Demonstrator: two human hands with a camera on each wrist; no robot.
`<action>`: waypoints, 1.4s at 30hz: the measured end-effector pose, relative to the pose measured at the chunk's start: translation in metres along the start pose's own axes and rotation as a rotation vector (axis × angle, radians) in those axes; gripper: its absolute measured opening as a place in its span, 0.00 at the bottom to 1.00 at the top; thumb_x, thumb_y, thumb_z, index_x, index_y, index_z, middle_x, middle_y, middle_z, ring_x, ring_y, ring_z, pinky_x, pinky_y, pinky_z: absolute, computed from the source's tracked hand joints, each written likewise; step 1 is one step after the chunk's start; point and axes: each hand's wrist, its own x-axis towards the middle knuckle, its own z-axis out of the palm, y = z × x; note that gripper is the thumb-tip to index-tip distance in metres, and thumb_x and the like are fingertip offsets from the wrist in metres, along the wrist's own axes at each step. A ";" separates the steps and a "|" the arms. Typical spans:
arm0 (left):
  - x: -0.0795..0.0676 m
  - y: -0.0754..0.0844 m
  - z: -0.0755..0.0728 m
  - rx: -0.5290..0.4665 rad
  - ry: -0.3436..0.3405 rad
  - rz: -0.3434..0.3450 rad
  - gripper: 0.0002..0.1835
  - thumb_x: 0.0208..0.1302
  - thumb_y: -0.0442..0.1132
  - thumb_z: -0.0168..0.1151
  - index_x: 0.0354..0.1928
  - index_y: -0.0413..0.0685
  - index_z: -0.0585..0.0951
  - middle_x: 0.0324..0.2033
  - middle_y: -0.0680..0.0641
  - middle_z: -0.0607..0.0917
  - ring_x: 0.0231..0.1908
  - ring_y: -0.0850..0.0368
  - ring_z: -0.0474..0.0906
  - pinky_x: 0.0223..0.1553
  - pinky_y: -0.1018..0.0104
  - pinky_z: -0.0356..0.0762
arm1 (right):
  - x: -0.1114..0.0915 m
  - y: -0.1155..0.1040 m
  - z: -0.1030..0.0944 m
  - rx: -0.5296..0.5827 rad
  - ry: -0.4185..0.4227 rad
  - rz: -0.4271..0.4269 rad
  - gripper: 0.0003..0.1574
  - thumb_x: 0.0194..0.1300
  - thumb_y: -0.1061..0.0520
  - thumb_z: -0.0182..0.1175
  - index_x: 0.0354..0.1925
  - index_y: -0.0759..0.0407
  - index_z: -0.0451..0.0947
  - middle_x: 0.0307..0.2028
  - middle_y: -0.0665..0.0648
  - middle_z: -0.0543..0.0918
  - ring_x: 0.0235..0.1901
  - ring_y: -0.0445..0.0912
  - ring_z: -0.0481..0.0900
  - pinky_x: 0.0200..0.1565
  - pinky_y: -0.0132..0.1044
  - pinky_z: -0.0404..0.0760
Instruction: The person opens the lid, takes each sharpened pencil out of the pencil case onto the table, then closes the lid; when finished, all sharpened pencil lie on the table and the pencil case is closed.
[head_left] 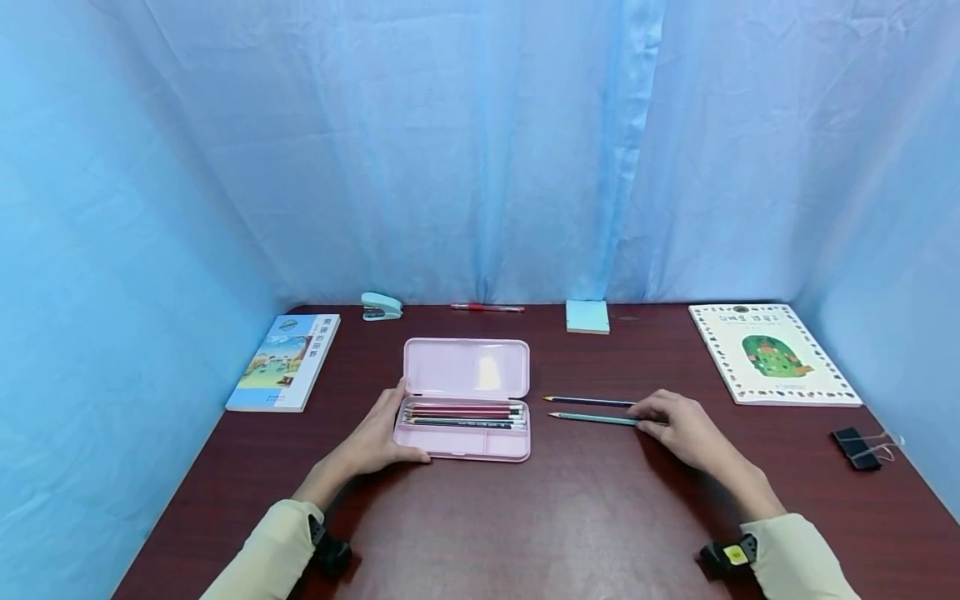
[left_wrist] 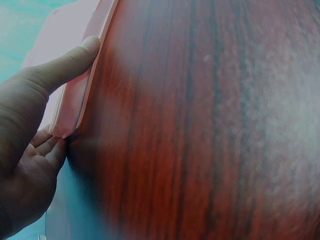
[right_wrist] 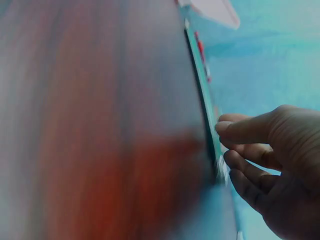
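Our left hand gripped the case, its pencils hidden from the left wrist view; whether our right hand pinched anything, we couldn't tell. Tabletop stretched beyond the case's six-o'clock edge.

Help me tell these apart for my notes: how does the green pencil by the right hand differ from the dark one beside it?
Colour: the green pencil is pale green, the dark pencil a deep, blackish shade.
Place: in the head view, green lies nearer the front, dark farther back.
Shared: both are outside the open case, tips towards it, their other ends at the right hand.
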 end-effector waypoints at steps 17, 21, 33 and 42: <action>0.002 -0.002 0.002 -0.010 -0.003 -0.020 0.69 0.34 0.62 0.74 0.72 0.49 0.40 0.62 0.44 0.60 0.57 0.51 0.61 0.59 0.50 0.61 | 0.074 -0.128 0.068 0.113 -0.187 -0.284 0.18 0.57 0.62 0.63 0.48 0.60 0.77 0.43 0.55 0.79 0.44 0.46 0.75 0.47 0.42 0.74; 0.003 -0.001 0.002 -0.010 -0.008 -0.028 0.69 0.34 0.62 0.74 0.72 0.49 0.41 0.62 0.45 0.60 0.57 0.52 0.61 0.59 0.51 0.61 | 0.078 -0.141 0.077 0.035 -0.196 -0.283 0.18 0.58 0.61 0.62 0.49 0.59 0.77 0.46 0.54 0.78 0.49 0.47 0.74 0.52 0.43 0.71; 0.002 -0.001 0.002 0.009 -0.008 -0.036 0.68 0.34 0.62 0.74 0.73 0.51 0.41 0.63 0.46 0.60 0.59 0.53 0.60 0.60 0.52 0.59 | 0.085 -0.148 0.086 -0.064 -0.236 -0.204 0.18 0.59 0.58 0.61 0.50 0.60 0.77 0.44 0.56 0.79 0.48 0.49 0.74 0.52 0.45 0.70; 0.002 -0.001 0.002 0.014 -0.010 -0.023 0.68 0.35 0.61 0.74 0.73 0.50 0.40 0.61 0.46 0.61 0.58 0.54 0.60 0.60 0.53 0.60 | 0.091 -0.145 0.083 0.042 -0.299 -0.202 0.10 0.59 0.61 0.62 0.41 0.58 0.81 0.35 0.52 0.80 0.37 0.43 0.76 0.43 0.40 0.74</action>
